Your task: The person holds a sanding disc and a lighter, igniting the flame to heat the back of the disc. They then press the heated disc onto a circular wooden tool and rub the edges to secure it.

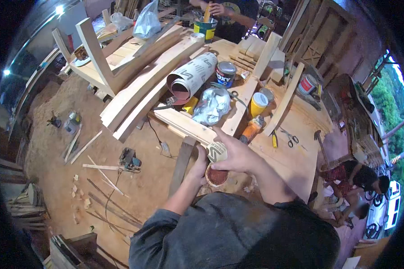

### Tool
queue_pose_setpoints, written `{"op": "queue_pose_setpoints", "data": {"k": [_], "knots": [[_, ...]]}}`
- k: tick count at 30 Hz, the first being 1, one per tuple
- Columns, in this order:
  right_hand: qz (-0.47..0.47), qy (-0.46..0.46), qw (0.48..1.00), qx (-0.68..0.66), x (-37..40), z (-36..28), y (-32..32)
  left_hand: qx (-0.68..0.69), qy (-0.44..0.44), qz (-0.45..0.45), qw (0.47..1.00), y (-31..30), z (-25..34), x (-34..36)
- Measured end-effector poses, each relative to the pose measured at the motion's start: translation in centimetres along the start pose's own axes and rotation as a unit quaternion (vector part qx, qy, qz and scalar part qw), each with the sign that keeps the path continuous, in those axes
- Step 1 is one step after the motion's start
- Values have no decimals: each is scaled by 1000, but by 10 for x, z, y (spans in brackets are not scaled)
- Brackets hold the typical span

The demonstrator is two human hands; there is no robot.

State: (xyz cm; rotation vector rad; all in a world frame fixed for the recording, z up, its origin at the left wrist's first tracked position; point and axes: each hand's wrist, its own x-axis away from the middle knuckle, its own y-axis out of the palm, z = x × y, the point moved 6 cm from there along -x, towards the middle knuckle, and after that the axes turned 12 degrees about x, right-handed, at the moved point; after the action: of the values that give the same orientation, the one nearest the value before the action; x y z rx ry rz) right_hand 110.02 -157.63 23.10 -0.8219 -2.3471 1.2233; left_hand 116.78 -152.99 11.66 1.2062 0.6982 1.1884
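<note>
Close in front of my body, both hands are closed around a piece of sandpaper. Its pale printed back (217, 152) faces up, and a round, reddish-brown gritty part (217, 175) shows below. My left hand (197, 167) grips it from the left, thumb along its side. From the right, my right hand (238, 154) pinches the printed part, with the index finger pointing up toward the wooden frame. Beyond the hands lie a crumpled clear plastic bag (212, 106), an orange power tool (253, 128) and a large sandpaper roll (193, 77) with the same kind of print.
On the workbench stand an epoxy can (226, 74), a yellow cup (259, 104), scissors (292, 139) and long boards (155, 85). A person (235, 13) works across the bench by a green can (205, 29). A power tool (129, 160) and wood strips lie on the dirt floor. People sit at right.
</note>
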Motion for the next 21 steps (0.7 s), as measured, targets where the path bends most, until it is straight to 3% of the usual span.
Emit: {"op": "queue_pose_setpoints", "data": {"k": [2,5,12,15,17,21], "knots": [[-16,16,1000,-14,-3,-6,-3,13,-18,21,1000,-5,1,4],[28,-40,999,-23,-7,-9,-8,2,-5,0,1000,-13,1,6],[-16,-138,990,-30,-11,-20,-7,118,-27,-70,990,-21,-1,17],[-19,-163,986,-2,-14,-21,-4,104,-29,-83,991,-23,3,17],[-65,-169,983,18,-13,-26,-2,117,-22,-74,990,-27,4,17],[-8,-203,979,15,-8,-31,-5,122,-5,-36,992,-28,10,22]]}}
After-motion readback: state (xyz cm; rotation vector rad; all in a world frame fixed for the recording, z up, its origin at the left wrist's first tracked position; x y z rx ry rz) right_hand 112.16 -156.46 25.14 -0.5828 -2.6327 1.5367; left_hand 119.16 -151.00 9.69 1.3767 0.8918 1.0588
